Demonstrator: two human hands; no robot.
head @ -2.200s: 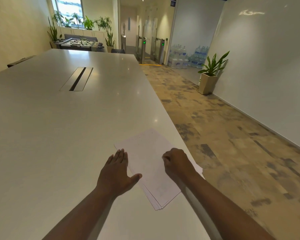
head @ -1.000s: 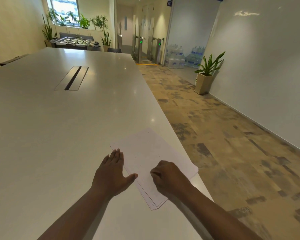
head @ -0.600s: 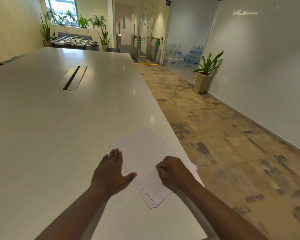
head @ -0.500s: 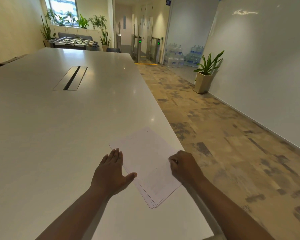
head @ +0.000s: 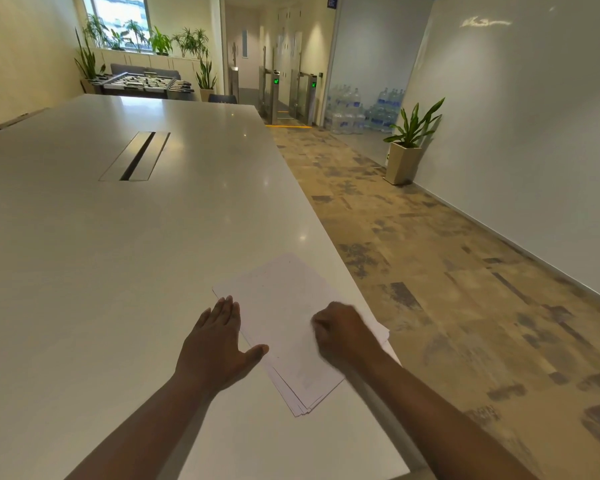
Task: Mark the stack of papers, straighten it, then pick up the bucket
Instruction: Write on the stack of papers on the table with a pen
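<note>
— Left hand [head: 219, 344]?
— Palm down, flat; fingers [head: 226, 308] straight and together, thumb spread toward the right. Forearm extends from lower left.
— Right hand [head: 343, 332]?
— Knuckles up, curled into a loose fist; blurred, any held item unreadable. Forearm extends from lower right.

I am looking at an office common area: a long white conference table [head: 125, 237] with a cable hatch [head: 136, 155] in its top. Past it stand access turnstiles [head: 288, 95] with green lights, stacked water-cooler bottles [head: 361, 110], a foosball table [head: 146, 83] and potted plants [head: 411, 143].
</note>
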